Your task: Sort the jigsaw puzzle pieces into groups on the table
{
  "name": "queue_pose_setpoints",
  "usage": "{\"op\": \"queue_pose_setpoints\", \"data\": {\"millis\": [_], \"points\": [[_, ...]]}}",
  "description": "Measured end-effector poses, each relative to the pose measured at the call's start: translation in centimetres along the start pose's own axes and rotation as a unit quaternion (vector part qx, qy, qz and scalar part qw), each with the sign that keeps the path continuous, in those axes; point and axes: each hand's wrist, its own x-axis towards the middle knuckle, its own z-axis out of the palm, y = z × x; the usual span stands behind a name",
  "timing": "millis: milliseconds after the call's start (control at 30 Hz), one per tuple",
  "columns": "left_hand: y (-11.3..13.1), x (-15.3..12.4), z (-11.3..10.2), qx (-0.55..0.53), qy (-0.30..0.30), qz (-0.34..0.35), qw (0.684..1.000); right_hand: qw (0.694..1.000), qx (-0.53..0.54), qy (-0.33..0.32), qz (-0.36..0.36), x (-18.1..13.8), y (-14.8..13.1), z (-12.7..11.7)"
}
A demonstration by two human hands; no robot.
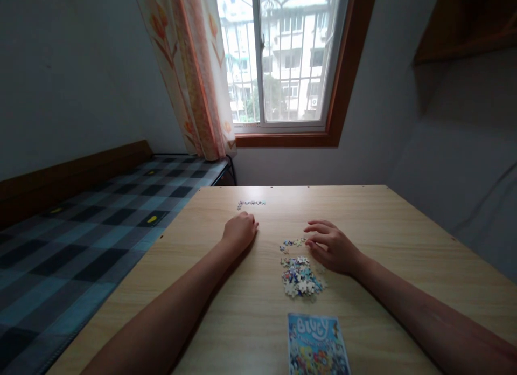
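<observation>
My left hand rests on the wooden table with its fingers curled closed, and whatever is inside them, if anything, is hidden. Just beyond it lies a short strip of joined jigsaw pieces, bent at its left end. My right hand is open, its fingers apart and pointing left over the table. Its fingertips are beside a small row of loose jigsaw pieces. Closer to me, a heap of mixed jigsaw pieces lies below and left of that hand, some white side up, others coloured.
A blue picture box lies at the near edge of the view. The table reaches toward a wall with a window. On the left is a bed with a checked cover; a curtain hangs behind it.
</observation>
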Motion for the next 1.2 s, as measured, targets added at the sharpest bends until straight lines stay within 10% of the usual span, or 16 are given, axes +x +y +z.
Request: {"op": "queue_pose_setpoints", "data": {"millis": [300,1200], "points": [[4.1,-3.7,-1.8,0.072,-0.159,-0.012,0.985,1.0,0.006,0.01,0.0,0.1,-0.1,0.0],[-0.3,0.0,0.1,0.05,-0.099,-0.083,0.99,0.999,0.032,-0.004,0.013,0.3,-0.3,0.1]]}}
